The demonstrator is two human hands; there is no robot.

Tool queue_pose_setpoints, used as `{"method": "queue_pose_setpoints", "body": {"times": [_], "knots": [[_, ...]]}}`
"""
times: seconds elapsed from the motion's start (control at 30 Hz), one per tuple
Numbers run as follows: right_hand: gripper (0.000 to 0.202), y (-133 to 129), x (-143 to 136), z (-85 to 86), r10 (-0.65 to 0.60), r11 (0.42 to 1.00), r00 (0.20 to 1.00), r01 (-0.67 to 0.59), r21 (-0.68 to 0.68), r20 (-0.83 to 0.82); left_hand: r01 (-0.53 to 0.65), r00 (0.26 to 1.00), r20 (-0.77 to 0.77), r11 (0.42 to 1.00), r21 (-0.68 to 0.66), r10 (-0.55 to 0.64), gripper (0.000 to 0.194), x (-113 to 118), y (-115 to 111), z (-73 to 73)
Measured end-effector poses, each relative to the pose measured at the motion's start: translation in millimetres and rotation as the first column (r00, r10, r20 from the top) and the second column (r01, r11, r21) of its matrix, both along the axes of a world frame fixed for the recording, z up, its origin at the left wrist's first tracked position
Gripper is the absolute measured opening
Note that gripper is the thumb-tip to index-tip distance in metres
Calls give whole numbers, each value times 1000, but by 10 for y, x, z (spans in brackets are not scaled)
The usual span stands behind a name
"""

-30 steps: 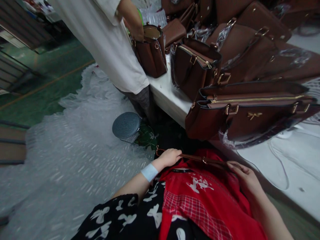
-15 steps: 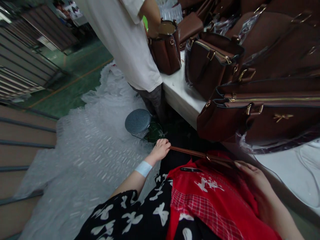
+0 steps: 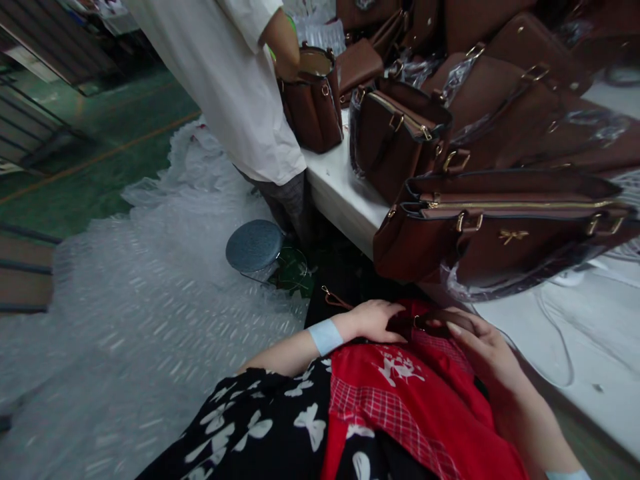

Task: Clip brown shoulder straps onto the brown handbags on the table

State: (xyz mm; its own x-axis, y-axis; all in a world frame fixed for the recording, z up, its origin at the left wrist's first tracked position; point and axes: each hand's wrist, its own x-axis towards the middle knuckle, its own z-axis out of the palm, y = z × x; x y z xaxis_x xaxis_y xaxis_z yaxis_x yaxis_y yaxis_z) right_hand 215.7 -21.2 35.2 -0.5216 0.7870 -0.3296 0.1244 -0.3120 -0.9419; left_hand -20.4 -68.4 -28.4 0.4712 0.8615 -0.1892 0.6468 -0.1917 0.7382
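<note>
A brown leather strap [image 3: 337, 301] with a gold clasp at its free end lies across my lap, over a red apron [image 3: 400, 393]. My left hand [image 3: 377, 321], with a pale blue band at the wrist, is wrapped round the strap near its middle. Close by on the right, my right hand [image 3: 480, 340] grips the strap's gathered part between thumb and fingers. A gold ring on the strap shows between the two hands. Just beyond them, a large brown handbag [image 3: 540, 247] with a gold bow stands on the white table [image 3: 590, 347].
More brown bags [image 3: 400, 133] in plastic wrap crowd the table. A person in a white shirt [image 3: 225, 87] stands ahead, one hand in a small bag [image 3: 315, 110]. A round blue stool [image 3: 254, 245] and heaped clear plastic [image 3: 135, 320] are at the left.
My left hand has slid right along the strap towards my right hand, so the clasp end now sticks out behind it. The view has shifted, and the bags appear further left.
</note>
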Motion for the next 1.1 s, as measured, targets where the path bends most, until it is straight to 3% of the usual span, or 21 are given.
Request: {"method": "queue_pose_setpoints", "body": {"times": [0.13, 0.27, 0.4, 0.53, 0.63, 0.73, 0.87, 0.97, 1.1], "knots": [[29, -41, -21, -54, -111, 993, 992, 109, -41, -54, 88, 991, 111, 981, -175, -69, 51, 227, 74, 23], [27, -87, -48, -99, -98, 993, 989, 89, -84, -107, 113, 969, 241, 955, -276, -45, 30, 307, 67, -26], [31, -122, -73, -49, -43, 993, 985, 24, -112, -169, 40, 916, 391, 951, -307, 88, 43, 364, 47, -54], [43, -66, -52, -59, 53, 992, 998, -48, 120, -38, -70, 906, 373, 941, -332, 199, 43, 316, 47, 31], [55, -59, -50, -183, 154, 925, 970, -208, 317, 189, -138, 857, 437, 939, -316, 274, 39, 212, 57, 149], [36, -149, -68, -377, 206, 835, 863, -401, 376, 462, -207, 730, 564, 911, -357, 387, 38, 134, 51, 285], [32, -282, 134, -669, 75, 778, 696, -489, 395, 714, -281, 635, 595, 864, -417, 493, 36, 108, 14, 420], [35, -350, 644, -924, -19, 806, 547, -487, 337, 837, -333, 618, 577, 842, -423, 534, 39, 105, -14, 429], [39, -561, 1525, -1266, -36, 908, 348, -380, 176, 937, -323, 624, 563, 834, -446, 543, 41, 143, -39, 344]]}}
